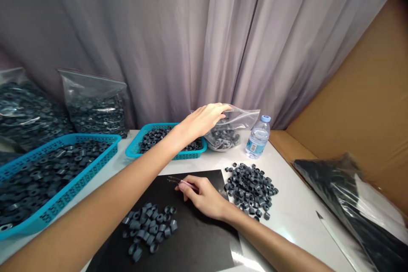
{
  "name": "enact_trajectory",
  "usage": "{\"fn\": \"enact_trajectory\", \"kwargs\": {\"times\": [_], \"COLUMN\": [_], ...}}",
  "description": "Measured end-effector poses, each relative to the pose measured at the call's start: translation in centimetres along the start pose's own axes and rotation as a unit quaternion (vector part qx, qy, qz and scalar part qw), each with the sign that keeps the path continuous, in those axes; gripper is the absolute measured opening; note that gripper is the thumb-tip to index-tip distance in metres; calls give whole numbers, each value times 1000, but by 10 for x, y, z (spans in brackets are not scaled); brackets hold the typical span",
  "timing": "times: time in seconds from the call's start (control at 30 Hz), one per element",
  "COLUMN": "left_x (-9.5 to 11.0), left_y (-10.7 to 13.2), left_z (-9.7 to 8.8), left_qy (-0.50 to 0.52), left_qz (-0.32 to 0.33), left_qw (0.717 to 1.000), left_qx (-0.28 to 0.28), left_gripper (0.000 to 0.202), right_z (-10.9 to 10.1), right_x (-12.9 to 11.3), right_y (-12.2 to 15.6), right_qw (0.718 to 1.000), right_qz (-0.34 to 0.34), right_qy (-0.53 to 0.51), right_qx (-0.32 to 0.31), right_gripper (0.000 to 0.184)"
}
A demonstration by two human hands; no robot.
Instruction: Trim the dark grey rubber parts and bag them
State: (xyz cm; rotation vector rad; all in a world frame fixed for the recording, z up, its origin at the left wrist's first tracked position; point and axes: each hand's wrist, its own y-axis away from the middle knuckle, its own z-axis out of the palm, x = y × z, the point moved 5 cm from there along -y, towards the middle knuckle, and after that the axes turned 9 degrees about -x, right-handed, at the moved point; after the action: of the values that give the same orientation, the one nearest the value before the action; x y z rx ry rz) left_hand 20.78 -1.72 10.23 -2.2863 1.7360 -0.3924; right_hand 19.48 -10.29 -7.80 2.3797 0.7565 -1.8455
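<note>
left hand: the left hand [208, 117] is at the upper edge of the clear bag [227, 136], fingers bent over the film; whether it pinches the film cannot be told.
right hand: the right hand [204, 199] is closed around the tweezers [190, 185], tips pointing away to the left above the black mat [204, 244]; no piece is seen between them.
clear bag: stands on the white table [296, 221] between the rear basket [189, 154] and the bottle [259, 137], dark ring-shaped pieces in its lower part.
loose pieces: one cluster [149, 227] on the mat, in front of the tweezers; one larger heap [251, 189] on the table, right of the mat.
step in hand: judged to be handling of the bag's top, with the tweezers held aside.
next move calls for: in this inspector's judgement, a sure hold on the slack film, the bag steadied upright, and tweezer points clear of the plastic.
</note>
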Motion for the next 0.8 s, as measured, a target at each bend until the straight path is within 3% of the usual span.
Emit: {"fn": "enact_trajectory", "kwargs": {"times": [0.23, 0.3, 0.4, 0.47, 0.63, 0.7, 0.8], "left_x": [20, 33, 43, 36, 5, -1, 1], "left_y": [18, 38, 89, 131, 221, 241, 251], "left_z": [-24, -31, -37, -28, 27, 41, 55], "left_qy": [-102, -144, -119, -80, -3, 28, 83], "left_qz": [4, 17, 5, -55, -146, -182, -209], "left_qw": [994, 989, 989, 991, 987, 980, 969], "left_qx": [-25, 3, 88, 90, -66, -82, -105], "left_gripper": [39, 38, 29, 23, 19, 18, 19], "right_z": [1, 1, 2, 5, 12, 12, 11], "right_x": [-1, 1, 5, 7, 7, 8, 10], "right_y": [1, 2, 5, 7, 12, 14, 16], "right_qw": [1000, 1000, 1000, 1000, 996, 993, 990], "right_qz": [-9, -4, 9, 21, 52, 65, 73], "right_qy": [17, 19, 16, 6, -23, -42, -58], "right_qx": [5, 8, 11, -4, -68, -86, -104], "right_gripper": [32, 31, 30, 31, 34, 37, 38]}}
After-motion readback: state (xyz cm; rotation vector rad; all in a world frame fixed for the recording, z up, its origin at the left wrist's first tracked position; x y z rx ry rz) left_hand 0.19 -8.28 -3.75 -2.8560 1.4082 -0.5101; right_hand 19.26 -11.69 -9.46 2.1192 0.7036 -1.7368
